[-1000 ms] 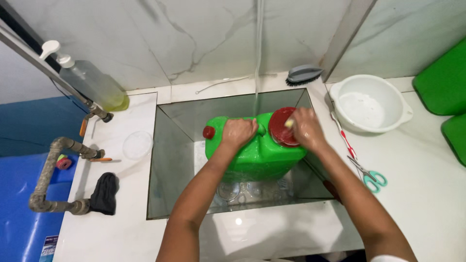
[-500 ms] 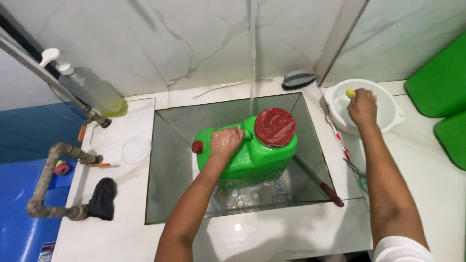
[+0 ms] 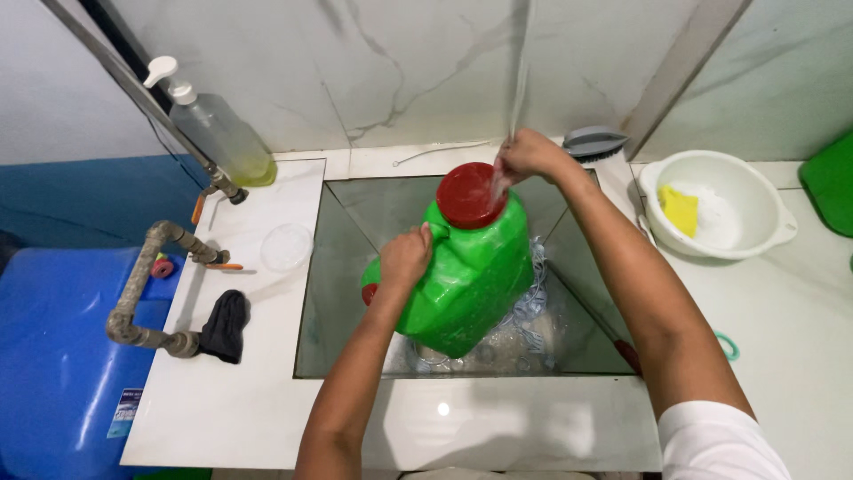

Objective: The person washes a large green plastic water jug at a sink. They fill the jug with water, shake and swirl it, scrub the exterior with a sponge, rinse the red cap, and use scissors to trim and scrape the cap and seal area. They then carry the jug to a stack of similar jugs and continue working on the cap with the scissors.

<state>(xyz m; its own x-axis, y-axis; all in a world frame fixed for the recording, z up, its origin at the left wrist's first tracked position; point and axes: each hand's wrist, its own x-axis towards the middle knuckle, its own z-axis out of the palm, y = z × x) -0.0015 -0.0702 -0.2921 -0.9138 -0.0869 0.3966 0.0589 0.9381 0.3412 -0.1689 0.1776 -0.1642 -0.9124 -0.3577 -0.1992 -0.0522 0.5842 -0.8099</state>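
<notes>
At the bottom of the frame the person's two bare forearms are reaching up into the picture over the white marble counter (image 3: 498, 427), the one on the lower right coming out of a white sleeve (image 3: 720, 440). In the centre, the left hand (image 3: 404, 258) is closing its fingers around the handle side of a green plastic jug (image 3: 471, 280), which is leaning tilted inside the sunken square sink (image 3: 342, 267), its base sitting low in the basin above water and foam. A red screw cap (image 3: 469, 196) is sitting on the jug's mouth, facing the camera. Just above and right of the cap, the right hand (image 3: 531, 156) is hanging under a thin stream of water (image 3: 519, 80) falling from the top of the frame, its fingers curled in loosely; whether they are pinching anything cannot be told. To the right, a white bowl (image 3: 755, 231) is resting on the counter with a yellow sponge (image 3: 680, 211) lying in it. On the left, a clear round lid (image 3: 286, 247) and a black cloth (image 3: 224, 325) are lying on the counter, beside a grey pipe (image 3: 142, 284) and a blue barrel (image 3: 53, 356). In the upper left, a pump bottle of yellowish liquid (image 3: 222, 138) is standing against the marble wall, and a grey scrub brush (image 3: 593, 140) is lying at the sink's far edge.
</notes>
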